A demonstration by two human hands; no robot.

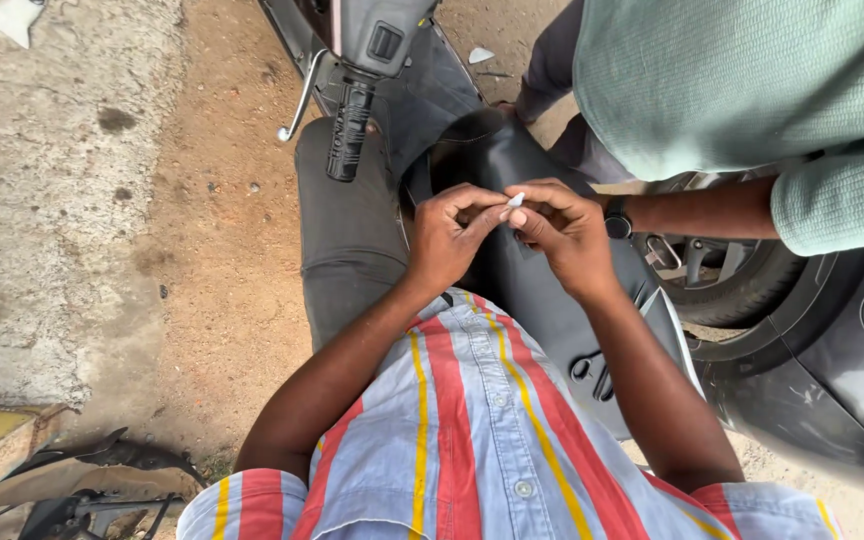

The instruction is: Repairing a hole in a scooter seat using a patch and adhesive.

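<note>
Right now, the scene reads as follows.

Small white piece: a tiny pale sliver, material not clear, small white piece sits between the fingertips of both hands, above a black rubber inner tube draped over the lap.

Left hand: left hand is curled nearly closed, thumb and forefinger pinching the near end of the piece.

Right hand: right hand is likewise closed down to a fingertip pinch on the far end, a dark wristwatch just behind it.

Slip risk: the hold is only at the tips, so I judge a small twist or a pull from either side could let the piece drop.

Where it would land: below the pinch lie the tube's folds and sandy brown dirt ground; a pale sliver there would be hard to find.

Crowding: a second person in a green knitted sleeve reaches toward a scooter wheel just right of the pinch; a bump of the elbow could jar it.

Left of the pinch: a black scooter handlebar grip hangs near, well clear.
</note>
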